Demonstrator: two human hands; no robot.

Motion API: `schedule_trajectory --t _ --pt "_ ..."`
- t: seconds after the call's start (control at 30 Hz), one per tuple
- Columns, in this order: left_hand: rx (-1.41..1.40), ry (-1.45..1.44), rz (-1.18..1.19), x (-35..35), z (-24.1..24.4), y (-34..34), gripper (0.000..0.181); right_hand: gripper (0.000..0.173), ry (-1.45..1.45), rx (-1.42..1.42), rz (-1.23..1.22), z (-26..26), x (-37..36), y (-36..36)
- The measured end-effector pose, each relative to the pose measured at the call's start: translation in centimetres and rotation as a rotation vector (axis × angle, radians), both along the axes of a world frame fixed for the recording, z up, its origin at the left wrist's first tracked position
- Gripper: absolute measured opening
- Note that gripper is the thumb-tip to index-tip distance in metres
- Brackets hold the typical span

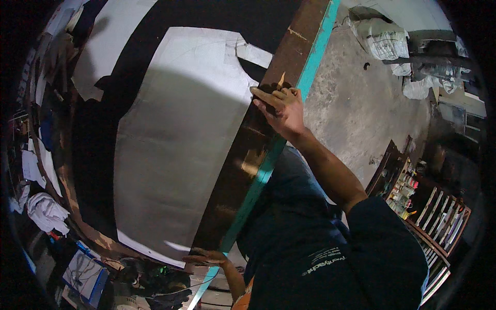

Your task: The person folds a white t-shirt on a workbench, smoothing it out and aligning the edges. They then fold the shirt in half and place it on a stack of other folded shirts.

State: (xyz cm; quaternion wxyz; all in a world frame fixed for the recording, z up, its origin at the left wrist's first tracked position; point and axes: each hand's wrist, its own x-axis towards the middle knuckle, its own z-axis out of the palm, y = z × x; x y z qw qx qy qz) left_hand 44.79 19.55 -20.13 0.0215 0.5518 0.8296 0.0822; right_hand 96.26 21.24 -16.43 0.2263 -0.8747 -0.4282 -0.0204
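A large pale pattern piece (176, 116), apparently paper or card, lies on black material (93, 155) over a table. It has a curved cut-out at its upper right, and shadow covers most of it. My right hand (281, 106) is at its near edge just below that cut-out, fingertips at the border, some fingers curled. My left hand (204, 257) rests flat with extended fingers by the piece's bottom corner. Neither hand shows an object in its grasp. Beside the right fingers, a small pointed tan patch or scrap (281, 79) shows on the brown table edge (228, 170).
A teal strip (317, 50) runs along the table's near edge against my body. Another pale piece (112, 42) lies at the upper left. Crumpled white cloth (46, 211) hangs at the far left. A rack with spools (405, 190) stands right, and bagged bundles (383, 38) sit upper right.
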Motion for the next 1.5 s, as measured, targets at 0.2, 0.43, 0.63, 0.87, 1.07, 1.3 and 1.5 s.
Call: schedule_trajectory --t 0.2,0.43,0.63,0.87,1.07,1.3,1.5 --pt "-0.008 0.001 -0.014 -0.2 -0.1 0.0 0.067 0.028 0.034 0.087 0.032 0.2 0.2 0.0" --pt "-0.023 0.008 -0.036 -0.6 -0.3 0.0 0.067 0.025 0.079 -0.026 0.056 1.5 -0.1 0.3" --pt "-0.022 0.016 -0.055 -0.9 -0.2 -0.2 0.068 0.022 0.103 0.091 0.075 0.5 0.3 -0.3" --pt "-0.026 0.019 -0.066 -1.0 0.0 -0.4 0.068 0.022 0.213 0.181 0.029 1.1 0.3 -0.3" --pt "-0.035 0.026 -0.093 -1.2 -0.1 0.1 0.068 0.027 0.364 0.318 -0.284 -0.8 10.7 0.6" --pt "-0.036 0.032 -0.116 -1.4 -0.4 0.3 0.068 0.025 0.323 0.068 0.186 0.4 15.5 1.8" --pt "-0.042 0.034 -0.123 -1.2 -0.5 0.4 0.068 0.025 0.28 0.059 0.227 -1.0 16.4 2.1"
